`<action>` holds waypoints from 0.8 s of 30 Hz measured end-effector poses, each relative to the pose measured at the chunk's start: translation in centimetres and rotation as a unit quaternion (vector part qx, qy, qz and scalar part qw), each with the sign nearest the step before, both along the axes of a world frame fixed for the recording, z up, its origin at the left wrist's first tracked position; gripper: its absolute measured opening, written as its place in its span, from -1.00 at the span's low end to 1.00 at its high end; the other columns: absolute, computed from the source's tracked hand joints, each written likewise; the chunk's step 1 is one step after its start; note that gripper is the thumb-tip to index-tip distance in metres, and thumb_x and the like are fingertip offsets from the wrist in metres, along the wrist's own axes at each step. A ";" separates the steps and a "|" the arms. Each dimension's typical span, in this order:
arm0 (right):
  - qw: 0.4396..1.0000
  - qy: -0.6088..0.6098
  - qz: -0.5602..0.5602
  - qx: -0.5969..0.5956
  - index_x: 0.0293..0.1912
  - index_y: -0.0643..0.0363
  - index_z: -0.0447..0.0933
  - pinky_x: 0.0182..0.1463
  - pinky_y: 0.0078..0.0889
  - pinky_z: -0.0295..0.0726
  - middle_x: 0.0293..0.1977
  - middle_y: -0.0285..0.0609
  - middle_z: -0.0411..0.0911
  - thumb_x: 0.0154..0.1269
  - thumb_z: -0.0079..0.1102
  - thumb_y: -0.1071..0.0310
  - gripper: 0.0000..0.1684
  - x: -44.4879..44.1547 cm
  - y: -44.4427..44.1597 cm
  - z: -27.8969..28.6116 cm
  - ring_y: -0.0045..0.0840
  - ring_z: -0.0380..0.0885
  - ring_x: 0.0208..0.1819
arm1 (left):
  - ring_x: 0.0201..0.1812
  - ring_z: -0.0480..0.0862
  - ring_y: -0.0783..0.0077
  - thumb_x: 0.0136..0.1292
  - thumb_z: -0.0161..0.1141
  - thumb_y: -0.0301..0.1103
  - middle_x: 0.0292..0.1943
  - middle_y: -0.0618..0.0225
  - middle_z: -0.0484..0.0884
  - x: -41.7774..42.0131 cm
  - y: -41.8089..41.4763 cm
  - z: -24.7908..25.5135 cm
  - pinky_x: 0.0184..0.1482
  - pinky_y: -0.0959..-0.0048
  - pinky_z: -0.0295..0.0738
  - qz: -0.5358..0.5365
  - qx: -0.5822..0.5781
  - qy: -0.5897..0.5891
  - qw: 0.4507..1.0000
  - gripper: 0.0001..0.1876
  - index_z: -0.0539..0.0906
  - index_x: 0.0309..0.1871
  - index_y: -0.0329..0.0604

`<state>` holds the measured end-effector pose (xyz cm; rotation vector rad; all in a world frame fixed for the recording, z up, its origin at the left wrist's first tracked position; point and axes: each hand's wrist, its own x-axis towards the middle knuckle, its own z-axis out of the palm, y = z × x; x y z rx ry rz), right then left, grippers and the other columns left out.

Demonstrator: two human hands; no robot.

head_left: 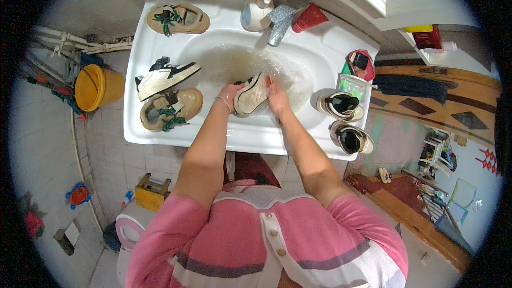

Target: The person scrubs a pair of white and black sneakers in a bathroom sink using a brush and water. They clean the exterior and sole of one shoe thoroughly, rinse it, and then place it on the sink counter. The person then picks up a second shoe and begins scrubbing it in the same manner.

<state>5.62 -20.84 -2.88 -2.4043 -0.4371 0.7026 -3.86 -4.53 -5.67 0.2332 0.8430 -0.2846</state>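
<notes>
A white sneaker with black trim (253, 95) is held over the cloudy water in the washbasin (256, 139). My left hand (229, 94) grips it by its left side. At the sneaker's right side, my right hand (277, 97) is closed on a small red-and-yellow thing, perhaps a brush, partly hidden by the fingers. On the basin's left ledge lie a white-and-black sneaker (166, 77) and a beige shoe with green laces (170, 110); another beige shoe (178, 19) lies at the back left. Two pale shoes with dark insides (342, 106) (352, 138) stand on the right ledge.
Behind the bowl stand a pump bottle (257, 11), the faucet (282, 20) and a red tube (310, 18). A clear tub (353, 86) and a pink container (361, 65) sit at the right rim. A yellow bucket (99, 88) is left of the basin, a small yellow stool (152, 193) below.
</notes>
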 end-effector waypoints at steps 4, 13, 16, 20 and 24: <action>0.986 0.151 -0.061 -0.012 0.21 -0.02 0.39 0.17 -0.36 0.40 0.00 0.04 0.53 0.45 -0.28 0.07 -0.53 0.1 -2.1 -1.1 -0.19 0.47 0.08 | -0.13 0.67 0.21 0.31 0.05 -0.26 -0.13 0.11 0.65 0.9 -0.9 3.5 -0.08 0.26 0.59 0.105 0.018 -0.010 0.994 -0.68 0.55 0.02 -0.29; 0.800 0.367 -0.356 0.314 0.26 0.18 0.23 -0.08 -0.15 0.52 -0.08 -0.07 0.51 0.36 -0.07 -0.12 -0.31 4.1 -0.8 6.8 -0.27 0.50 -0.15 | 0.20 0.41 0.18 0.23 0.05 -0.10 0.04 0.33 0.57 4.5 1.1 9.7 0.25 0.17 0.24 -0.465 0.752 -0.106 0.455 -0.66 0.59 -0.10 -0.14; 0.924 0.287 -0.214 0.133 0.12 0.30 0.33 -0.13 -0.20 0.54 -0.08 0.01 0.54 0.29 0.08 -0.06 -0.34 6.8 0.3 3.9 -0.22 0.54 -0.15 | 0.26 0.34 0.20 0.24 0.03 -0.14 0.11 0.29 0.51 2.4 0.4 5.0 0.36 0.07 0.03 -0.444 0.821 -0.218 0.286 -0.68 0.62 -0.07 -0.08; 0.995 -0.064 -0.015 -0.081 -0.02 0.37 0.38 -0.08 -0.22 0.55 -0.11 0.14 0.55 0.17 0.23 0.03 -0.39 6.4 0.2 -1.8 -0.12 0.56 -0.11 | 0.34 0.21 0.11 0.23 -0.04 -0.20 0.23 0.08 0.36 3.0 -1.9 8.3 0.44 0.10 -0.15 -0.505 0.781 -0.106 0.352 -0.56 0.55 0.12 -0.17; 0.979 -0.058 -0.068 -0.184 -0.12 0.36 0.44 0.04 -0.10 0.49 -0.15 0.20 0.55 0.06 0.21 0.28 -0.57 4.0 3.5 1.7 0.03 0.52 -0.08 | 0.34 0.22 0.12 0.26 -0.10 -0.15 0.27 0.12 0.33 2.6 -2.4 3.5 0.43 0.07 -0.15 -0.599 0.776 -0.099 0.173 -0.50 0.45 0.19 -0.24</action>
